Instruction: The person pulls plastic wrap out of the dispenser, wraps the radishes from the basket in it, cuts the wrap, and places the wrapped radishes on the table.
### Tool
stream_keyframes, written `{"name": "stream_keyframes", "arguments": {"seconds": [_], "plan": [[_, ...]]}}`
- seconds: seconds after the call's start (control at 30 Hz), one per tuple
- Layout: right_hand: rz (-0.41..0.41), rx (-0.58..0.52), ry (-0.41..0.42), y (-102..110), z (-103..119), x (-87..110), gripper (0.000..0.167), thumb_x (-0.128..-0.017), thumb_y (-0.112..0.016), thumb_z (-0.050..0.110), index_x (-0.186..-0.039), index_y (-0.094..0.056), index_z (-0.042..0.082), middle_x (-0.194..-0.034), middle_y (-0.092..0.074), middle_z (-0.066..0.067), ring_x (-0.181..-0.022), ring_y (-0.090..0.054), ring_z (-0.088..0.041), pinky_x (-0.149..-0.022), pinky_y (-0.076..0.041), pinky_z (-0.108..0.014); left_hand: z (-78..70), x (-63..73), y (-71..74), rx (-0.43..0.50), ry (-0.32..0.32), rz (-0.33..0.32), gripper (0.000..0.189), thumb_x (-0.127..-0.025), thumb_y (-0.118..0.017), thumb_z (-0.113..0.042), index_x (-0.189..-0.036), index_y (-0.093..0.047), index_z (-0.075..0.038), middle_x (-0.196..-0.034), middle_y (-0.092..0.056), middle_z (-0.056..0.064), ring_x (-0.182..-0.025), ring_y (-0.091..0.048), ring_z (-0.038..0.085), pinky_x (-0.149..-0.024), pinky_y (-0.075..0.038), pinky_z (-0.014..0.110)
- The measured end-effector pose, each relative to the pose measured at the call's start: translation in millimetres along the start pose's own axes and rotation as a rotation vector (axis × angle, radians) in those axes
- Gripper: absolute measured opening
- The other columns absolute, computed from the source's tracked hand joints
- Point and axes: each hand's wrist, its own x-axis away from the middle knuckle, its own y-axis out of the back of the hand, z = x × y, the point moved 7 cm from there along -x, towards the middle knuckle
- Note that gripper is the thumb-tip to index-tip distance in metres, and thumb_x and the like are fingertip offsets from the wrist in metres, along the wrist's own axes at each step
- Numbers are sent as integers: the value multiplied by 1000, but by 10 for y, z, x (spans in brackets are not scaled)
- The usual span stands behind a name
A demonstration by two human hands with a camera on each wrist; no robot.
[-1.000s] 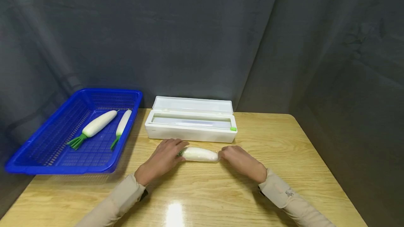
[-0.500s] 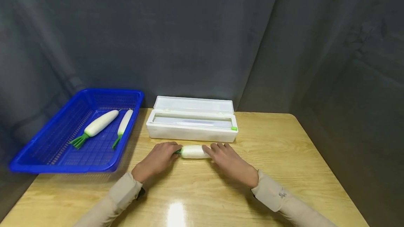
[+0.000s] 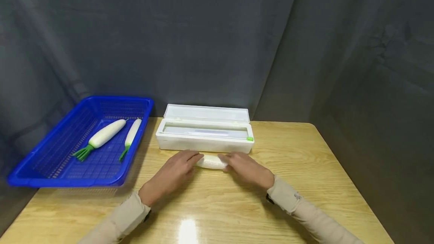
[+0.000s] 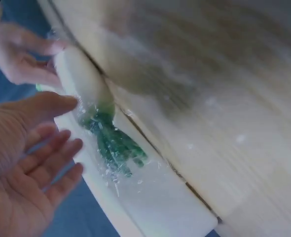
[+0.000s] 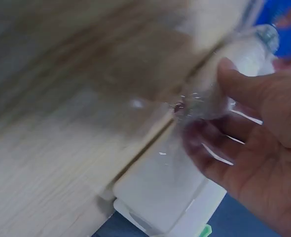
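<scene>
A white radish [image 3: 211,162] with green leaves [image 4: 113,140] lies crosswise in front of the white box, wrapped in clear plastic film. My right hand [image 3: 245,168] holds its tapered end, thumb on one side and curled fingers on the other in the right wrist view. At the leafy end is my left hand [image 3: 176,170]. In the left wrist view its thumb tip lies against the radish, while the other fingers are loosely bent and spread, apart from the leaves. Both hands cover the radish's ends in the head view.
Just behind the hands stands a white cling-film box [image 3: 205,145], its lid [image 3: 207,113] raised and a green slider [image 3: 249,138] at its right. A blue basket [image 3: 68,182] on the left contains two radishes. Dark curtains [image 3: 203,40] enclose the wooden table [image 3: 305,183].
My right hand moved leftward from beyond the radish's tip onto the radish. The left hand drew back left, then returned right, and the leaves are now hidden from the head view.
</scene>
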Motion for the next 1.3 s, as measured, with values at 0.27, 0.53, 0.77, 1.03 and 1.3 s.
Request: {"name": "stream_keyframes", "arguments": {"seconds": [0.27,0.53,0.77,1.03,1.3], "plan": [[135,-189,-60,76,-120,-10,22,-100,-69,10,-121,-66,3,-77,-54,4,-71,-46,-4,-66,-45,-21,-41,-41,-111,-85,-12,0,44,-85,-73,20,-125,-63,4,-121,-66,18,-109,-69,31,-89,-61,40],[152,10,-85,135,-28,-18,29,-106,-62,13,-132,-59,0,-108,-62,-12,-92,-61,-20,-82,-55,-35,41,-171,-200,-171,34,-16,38,-77,-70,25,-105,-63,2,-101,-63,12,-91,-64,26,-73,-58,36],[-111,439,-54,114,213,-55,34,-92,-79,4,-120,-60,1,-109,-60,-12,-95,-60,-27,-74,-52,-37,14,-268,-228,-330,41,-37,24,-76,-72,19,-93,-66,3,-86,-63,12,-78,-63,25,-60,-56,33],[-112,581,-20,-17,197,-106,26,-91,-78,-1,-111,-62,1,-103,-63,-9,-90,-59,-22,-71,-51,-31,47,-286,-189,-313,28,-36,28,-76,-77,18,-95,-67,1,-90,-65,12,-82,-63,25,-63,-57,33],[89,9,5,36,72,-101,21,-91,-83,16,-96,-64,8,-89,-58,0,-75,-51,-10,-64,-46,-23,-16,-171,-228,-339,11,0,31,-75,-80,16,-96,-66,-2,-89,-65,9,-81,-64,24,-65,-56,32]]}}
